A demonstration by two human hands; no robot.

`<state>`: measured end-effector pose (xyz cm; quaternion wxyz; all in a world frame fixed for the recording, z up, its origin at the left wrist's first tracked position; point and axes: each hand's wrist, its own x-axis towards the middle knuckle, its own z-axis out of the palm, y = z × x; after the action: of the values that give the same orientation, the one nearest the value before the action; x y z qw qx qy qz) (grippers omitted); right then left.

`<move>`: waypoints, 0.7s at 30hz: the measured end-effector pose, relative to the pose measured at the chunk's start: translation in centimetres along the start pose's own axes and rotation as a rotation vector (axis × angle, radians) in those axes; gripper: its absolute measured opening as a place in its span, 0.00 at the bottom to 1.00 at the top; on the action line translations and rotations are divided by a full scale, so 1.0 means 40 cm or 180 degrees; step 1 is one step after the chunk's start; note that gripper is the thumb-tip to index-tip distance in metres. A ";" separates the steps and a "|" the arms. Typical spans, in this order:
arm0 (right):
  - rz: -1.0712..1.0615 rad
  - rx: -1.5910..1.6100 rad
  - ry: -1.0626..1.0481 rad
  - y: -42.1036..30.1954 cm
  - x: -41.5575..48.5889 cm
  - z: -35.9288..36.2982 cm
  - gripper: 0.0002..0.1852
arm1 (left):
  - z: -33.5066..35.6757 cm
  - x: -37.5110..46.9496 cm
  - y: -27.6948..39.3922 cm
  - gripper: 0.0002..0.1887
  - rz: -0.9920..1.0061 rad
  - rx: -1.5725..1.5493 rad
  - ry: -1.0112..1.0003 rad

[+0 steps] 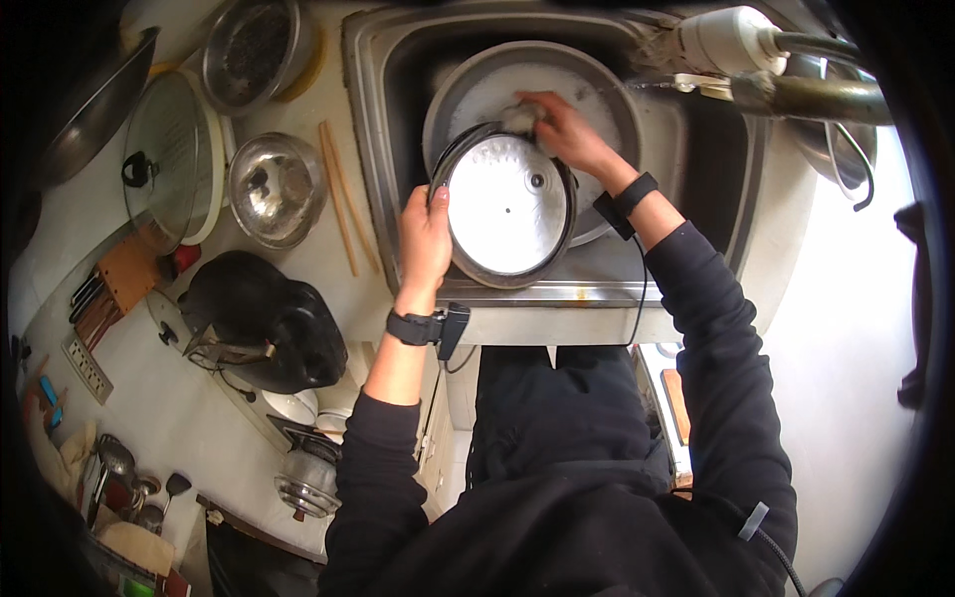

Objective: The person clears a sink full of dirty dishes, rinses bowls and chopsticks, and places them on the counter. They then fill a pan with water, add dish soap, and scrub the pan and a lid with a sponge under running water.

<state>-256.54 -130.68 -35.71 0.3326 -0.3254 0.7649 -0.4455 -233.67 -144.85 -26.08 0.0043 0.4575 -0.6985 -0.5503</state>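
My left hand (427, 235) grips the left edge of a round metal lid (507, 224), thumb over its dark rim. The lid's bright face has a small centre hole and a dark round fitting. It is tilted over the front of a large grey metal basin (451, 104) that stands in the stainless steel sink (694, 172). Whitish, sudsy-looking water (485, 86) shows in the basin. At the lid's far rim, my right hand (567, 134) holds a pale, blurred scrubbing pad or cloth (522, 116); its exact kind cannot be told.
A tap (813, 97) with a white filter housing (720, 41) reaches in from the right, with thin water at its spout. Left of the sink lie wooden chopsticks (347, 201), a metal bowl (276, 190), a glass lid (168, 164), a knife block (127, 272) and a black appliance (261, 321).
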 end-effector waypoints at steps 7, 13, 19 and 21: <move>-0.0738 -0.3031 -0.0031 0.129 -0.063 0.097 0.22 | -0.048 -0.018 -0.024 0.22 0.0174 0.0211 0.0765; 0.0384 -0.2362 -0.0450 0.193 -0.015 0.081 0.16 | -0.059 -0.013 -0.047 0.24 0.0190 -0.0168 0.0908; -0.0279 -0.0661 0.1100 -0.039 -0.065 0.000 0.18 | -0.039 -0.015 -0.013 0.25 0.0391 -0.0367 0.1092; -0.0156 0.0241 0.0707 -0.154 -0.116 0.034 0.20 | -0.022 -0.018 0.009 0.24 0.0464 -0.0499 0.1084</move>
<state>-251.56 -130.05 -29.67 0.2468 -0.2799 0.7715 -0.5154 -233.04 -145.10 -25.09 0.1978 0.4905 -0.6739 -0.5159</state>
